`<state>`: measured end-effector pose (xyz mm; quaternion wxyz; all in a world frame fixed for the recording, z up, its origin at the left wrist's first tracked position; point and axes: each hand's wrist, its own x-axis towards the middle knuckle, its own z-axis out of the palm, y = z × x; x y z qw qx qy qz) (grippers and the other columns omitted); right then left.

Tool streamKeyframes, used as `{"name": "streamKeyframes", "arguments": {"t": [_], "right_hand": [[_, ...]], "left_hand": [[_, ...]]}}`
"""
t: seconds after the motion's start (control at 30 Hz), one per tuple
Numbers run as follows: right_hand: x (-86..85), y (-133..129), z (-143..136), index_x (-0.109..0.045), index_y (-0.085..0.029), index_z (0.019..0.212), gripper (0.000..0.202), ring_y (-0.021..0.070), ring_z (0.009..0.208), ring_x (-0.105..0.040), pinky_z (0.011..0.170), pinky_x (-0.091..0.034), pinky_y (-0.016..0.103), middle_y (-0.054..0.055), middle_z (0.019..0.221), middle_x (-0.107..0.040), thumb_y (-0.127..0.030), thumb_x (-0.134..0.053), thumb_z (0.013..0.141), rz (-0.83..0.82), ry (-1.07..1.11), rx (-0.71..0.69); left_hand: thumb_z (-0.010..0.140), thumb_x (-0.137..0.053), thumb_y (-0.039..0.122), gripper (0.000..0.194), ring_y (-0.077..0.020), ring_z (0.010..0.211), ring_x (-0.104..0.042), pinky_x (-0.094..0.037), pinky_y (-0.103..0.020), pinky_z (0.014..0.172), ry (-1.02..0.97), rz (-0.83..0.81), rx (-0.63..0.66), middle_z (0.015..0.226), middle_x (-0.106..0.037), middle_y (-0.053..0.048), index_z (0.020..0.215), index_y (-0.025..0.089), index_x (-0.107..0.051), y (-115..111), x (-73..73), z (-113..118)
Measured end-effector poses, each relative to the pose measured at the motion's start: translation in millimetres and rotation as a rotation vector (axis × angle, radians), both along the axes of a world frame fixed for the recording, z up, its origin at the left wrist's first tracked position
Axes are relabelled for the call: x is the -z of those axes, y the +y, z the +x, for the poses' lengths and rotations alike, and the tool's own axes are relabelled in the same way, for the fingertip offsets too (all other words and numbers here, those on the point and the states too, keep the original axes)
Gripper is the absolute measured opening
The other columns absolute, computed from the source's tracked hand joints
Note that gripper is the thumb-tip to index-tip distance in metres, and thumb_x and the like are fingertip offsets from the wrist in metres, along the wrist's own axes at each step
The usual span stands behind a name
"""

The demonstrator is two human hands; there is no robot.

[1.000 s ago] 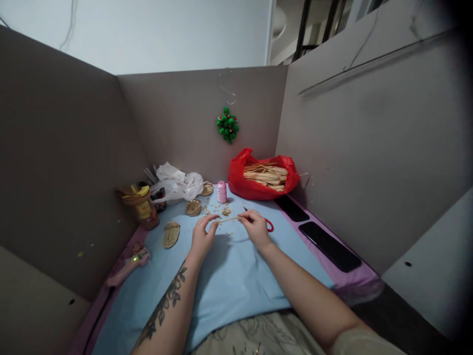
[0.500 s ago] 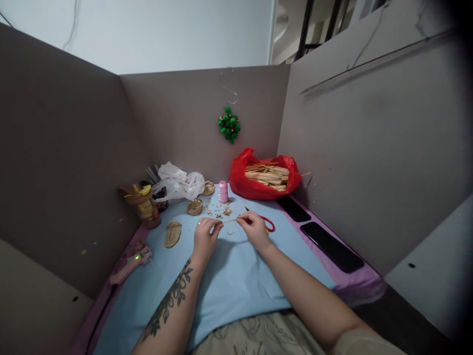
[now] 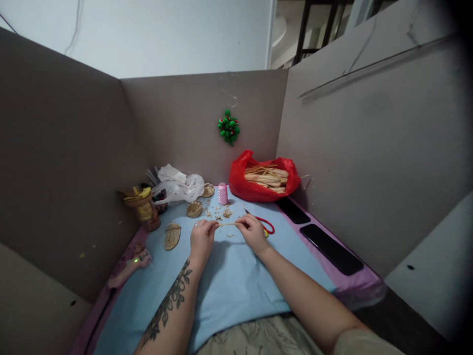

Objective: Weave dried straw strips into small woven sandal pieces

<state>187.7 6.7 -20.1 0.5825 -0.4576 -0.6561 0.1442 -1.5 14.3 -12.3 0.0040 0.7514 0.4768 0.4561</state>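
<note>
Landmark: pink spool (image 3: 222, 194). Straw-coloured strand (image 3: 226, 225) is on the near side of the spool, held approx. level. L hand (image 3: 202, 234) pinches one end, R hand (image 3: 253, 233) the other, thumb & fingers closed on it. Step in hand, prob.: straightening or twisting the strand; can't tell which. Next move prob. calls for firm pinches & even tension, esp. as it looks thin. Scraps (image 3: 227, 213) lie betw. strand & spool; red-handled scissors (image 3: 270, 225) nr. R hand, right of spool & closer in.
</note>
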Motion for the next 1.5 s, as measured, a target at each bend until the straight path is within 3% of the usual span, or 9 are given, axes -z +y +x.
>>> {"name": "streamKeyframes", "arguments": {"t": [0.2, 0.3, 0.8, 0.9, 1.0, 1.1, 1.23, 1.33, 1.5], "right_hand": [[0.0, -1, -3, -0.062, -0.018, 0.070, 0.008, 0.0153, 0.069, -0.054, 0.062, -0.042, 0.027, 0.003, 0.071, -0.059, -0.022, -0.057, 0.075, 0.009, 0.028, -0.024], [1.3, 0, -6, -0.062, -0.017, 0.071, 0.008, 0.0142, 0.067, -0.053, 0.059, -0.042, 0.025, 0.003, 0.071, -0.058, -0.022, -0.057, 0.075, 0.007, 0.029, -0.056], [3.1, 0, -7, -0.062, -0.019, 0.066, 0.011, 0.0147, 0.065, -0.052, 0.060, -0.041, 0.027, 0.002, 0.066, -0.057, -0.021, -0.057, 0.075, -0.007, -0.032, -0.107], [6.9, 2, -5, -0.063, -0.020, 0.086, 0.014, 0.0151, 0.074, -0.054, 0.062, -0.043, 0.026, 0.005, 0.087, -0.059, -0.021, -0.058, 0.073, -0.055, -0.039, -0.184], [11.9, 5, -5, -0.049, -0.024, 0.118, 0.056, 0.0162, 0.091, -0.053, 0.067, -0.046, 0.026, 0.008, 0.123, -0.045, -0.022, -0.065, 0.065, -0.147, -0.009, -0.281], [16.1, 9, -8, -0.056, -0.020, 0.104, 0.035, 0.0165, 0.090, -0.054, 0.066, -0.045, 0.026, 0.007, 0.110, -0.052, -0.030, -0.059, 0.071, -0.228, 0.032, -0.298], [17.3, 14, -8, -0.058, -0.017, 0.067, 0.020, 0.0148, 0.071, -0.052, 0.068, -0.042, 0.027, 0.001, 0.069, -0.056, -0.033, -0.051, 0.077, -0.272, 0.076, -0.244], [16.2, 16, -4, -0.057, -0.017, 0.065, 0.019, 0.0144, 0.067, -0.050, 0.065, -0.040, 0.026, 0.000, 0.066, -0.055, -0.033, -0.053, 0.074, -0.292, 0.147, -0.194], [12.0, 15, 2, -0.055, -0.017, 0.065, 0.019, 0.0137, 0.062, -0.047, 0.057, -0.037, 0.024, -0.001, 0.060, -0.052, -0.034, -0.053, 0.072, -0.333, 0.220, -0.173]], "left_hand": [[0.075, -0.061, 0.032, 0.024, -0.0209, 0.088, -0.056, -0.040, -0.036, 0.083, -0.041, 0.016, 0.144, 0.093, -0.067, -0.006, 0.097, 0.023, -0.065, 3, -0.9, 2], [0.075, -0.061, 0.032, 0.021, -0.0207, 0.083, -0.056, -0.040, -0.036, 0.081, 0.023, 0.022, 0.177, 0.085, -0.069, -0.006, 0.093, 0.023, -0.067, 2, 1.6, 5], [0.082, -0.053, 0.033, 0.021, -0.0167, 0.070, -0.053, -0.037, -0.030, 0.069, 0.230, 0.031, 0.042, 0.068, -0.065, -0.004, 0.078, 0.021, -0.069, -2, -3.8, 1], [0.081, -0.054, 0.033, 0.019, -0.0164, 0.072, -0.053, -0.037, -0.030, 0.072, 0.201, 0.039, 0.064, 0.070, -0.066, -0.004, 0.079, 0.021, -0.069, -1, -2.4, 0], [0.080, -0.056, 0.031, 0.017, -0.0166, 0.074, -0.054, -0.037, -0.031, 0.073, 0.173, 0.043, 0.077, 0.071, -0.066, -0.004, 0.079, 0.020, -0.068, -1, -0.3, 0], [0.079, -0.057, 0.030, 0.016, -0.0176, 0.075, -0.054, -0.038, -0.032, 0.075, 0.164, 0.018, 0.106, 0.070, -0.066, -0.005, 0.078, 0.021, -0.069, -3, 1.1, 3], [0.075, -0.061, 0.032, 0.019, -0.0196, 0.085, -0.057, -0.039, -0.034, 0.081, -0.013, -0.080, 0.167, 0.085, -0.068, -0.007, 0.089, 0.021, -0.068, -1, 1.1, 6], [0.076, -0.055, 0.041, 0.036, -0.0203, 0.090, -0.057, -0.042, -0.033, 0.078, -0.329, -0.308, 0.118, 0.101, -0.065, -0.009, 0.103, 0.018, -0.063, 5, -0.2, 3], [0.075, -0.047, 0.053, 0.044, -0.0195, 0.087, -0.057, -0.040, -0.025, 0.066, -0.588, -0.700, 0.140, 0.094, -0.066, -0.007, 0.089, 0.015, -0.065, 10, -3.9, -6]]}}
